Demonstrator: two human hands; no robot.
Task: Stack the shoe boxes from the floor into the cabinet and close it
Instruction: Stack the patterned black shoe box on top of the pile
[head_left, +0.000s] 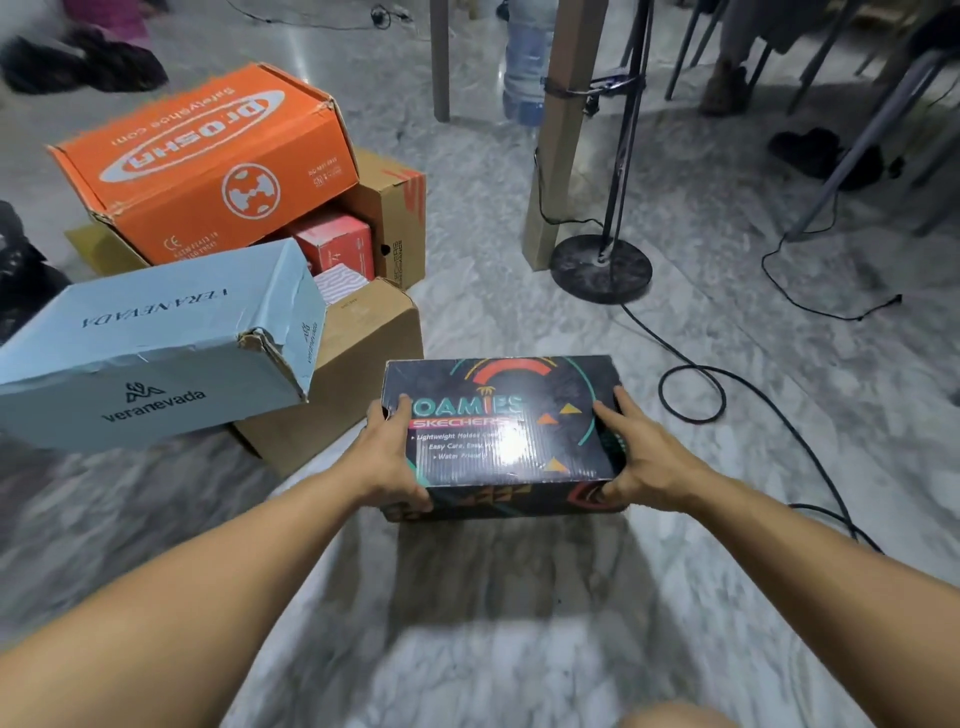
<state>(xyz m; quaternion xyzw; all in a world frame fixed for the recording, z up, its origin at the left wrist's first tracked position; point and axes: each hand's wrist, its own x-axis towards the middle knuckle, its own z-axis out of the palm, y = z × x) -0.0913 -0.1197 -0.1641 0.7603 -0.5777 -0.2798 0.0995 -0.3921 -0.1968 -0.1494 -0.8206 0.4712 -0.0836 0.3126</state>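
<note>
— While both hands clamp it, where is the black box (501, 434)?
— On or just above the marble floor (519, 623), low centre; I cannot tell which. The left hand (390, 457) grips its left end, the right hand (641, 454) its right end, fingers (605, 413) curled over the lid.
— And beside it?
— A brown box (358, 364) just to its left, with a pale blue box (150, 343) tilted on top. Behind those, an orange box (208, 161) sits atop more cartons.
— Farther out?
— 1 stand base (601, 267) and a black cable (727, 384) to the right.
</note>
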